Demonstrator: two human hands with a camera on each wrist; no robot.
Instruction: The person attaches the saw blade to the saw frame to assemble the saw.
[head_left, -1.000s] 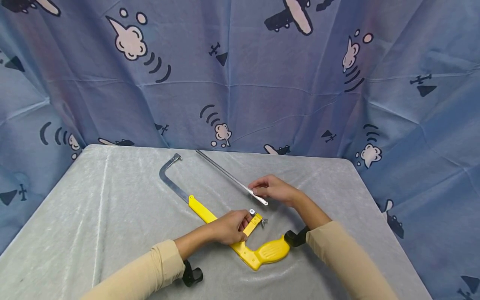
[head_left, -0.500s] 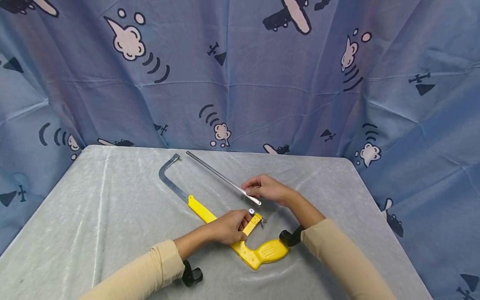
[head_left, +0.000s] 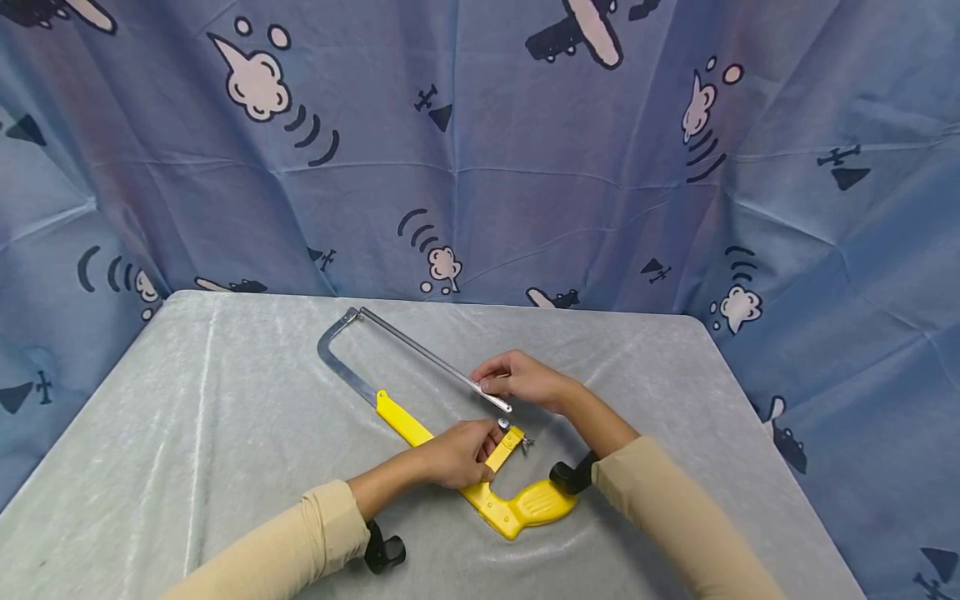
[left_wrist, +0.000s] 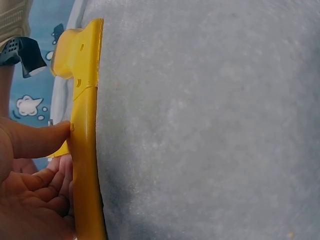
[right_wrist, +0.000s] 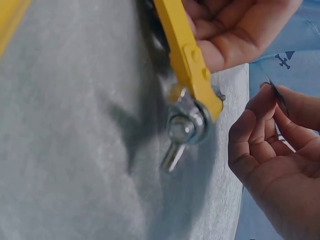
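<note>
Now, left hand [head_left: 459,454]: grip clamped on the saw frame [head_left: 403,419], on the worktop [head_left: 225,467].
Right hand [head_left: 525,382]: grip pinching the blade [head_left: 422,348].
Blade: far end just beside the frame's tip [head_left: 351,315].

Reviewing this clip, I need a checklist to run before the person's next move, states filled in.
1. Left hand grips yellow saw frame: ok.
2. Right hand pinches blade near its closer end: ok.
3. Blade's far end at frame's metal tip, actually hooked on: cannot tell.
4. Blade's closer end on the near stud: not ok, apart.
5. Wing nut tightness: cannot tell.
</note>
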